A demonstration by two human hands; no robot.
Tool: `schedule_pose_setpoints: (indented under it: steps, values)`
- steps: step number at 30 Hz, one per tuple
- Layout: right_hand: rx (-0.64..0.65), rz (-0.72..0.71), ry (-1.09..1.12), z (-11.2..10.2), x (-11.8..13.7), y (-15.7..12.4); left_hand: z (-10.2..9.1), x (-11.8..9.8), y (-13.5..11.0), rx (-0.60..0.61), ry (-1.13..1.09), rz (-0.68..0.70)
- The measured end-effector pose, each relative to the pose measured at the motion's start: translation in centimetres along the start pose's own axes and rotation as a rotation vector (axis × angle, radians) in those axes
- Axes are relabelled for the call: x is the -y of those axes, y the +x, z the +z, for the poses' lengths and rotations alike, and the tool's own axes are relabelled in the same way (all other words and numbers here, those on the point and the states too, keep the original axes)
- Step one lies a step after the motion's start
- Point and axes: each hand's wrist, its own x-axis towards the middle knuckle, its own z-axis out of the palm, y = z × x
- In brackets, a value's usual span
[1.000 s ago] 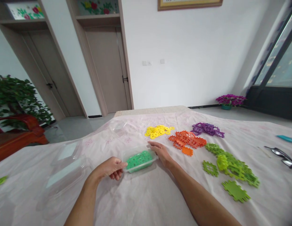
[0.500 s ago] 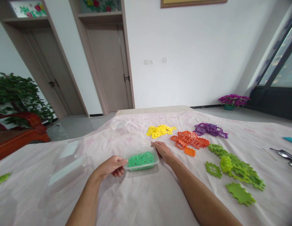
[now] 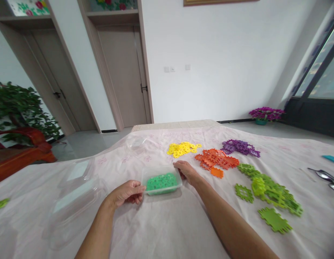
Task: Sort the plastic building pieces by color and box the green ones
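A clear plastic container [image 3: 176, 188] stands in front of me on the cloth, with green plastic pieces [image 3: 161, 182] filling its lower part. My left hand [image 3: 130, 191] pinches its near left corner between thumb and curled fingers. At the right side, my right hand [image 3: 187, 172] grips the rim near the far right corner. Just beyond the container lies a heap of yellow plastic pieces [image 3: 182, 149]. Orange interlocking pieces [image 3: 216, 159] are spread to the right of my right hand.
Purple pieces [image 3: 240, 147] lie at the far right, lime-green pieces [image 3: 274, 190] nearer. Transparent lids or boxes [image 3: 75, 198] rest on the left, and a clear round container [image 3: 136, 142] at the back. Spoons [image 3: 324, 176] and a teal item [image 3: 331, 159] are at the right edge.
Both hands keep their hold on the container, which stays in nearly the same place. The camera view has shifted slightly.
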Motion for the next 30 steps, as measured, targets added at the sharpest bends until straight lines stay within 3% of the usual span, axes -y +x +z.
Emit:
schedule_pose_setpoints:
  steps: [14, 24, 30]
  values:
    - [-0.077, -0.044, 0.017, 0.9, -0.3, -1.9, 0.4, -0.6, -0.6, -0.042, 0.026, -0.008]
    - [0.139, 0.092, 0.064, 0.3, 0.4, -2.4, 0.4, -1.1, -1.7, -0.213, 0.032, 0.043]
    - [0.078, -0.136, -0.262, 0.5, 1.1, -2.8, 1.6, -1.7, -1.3, -0.186, 0.121, 0.047]
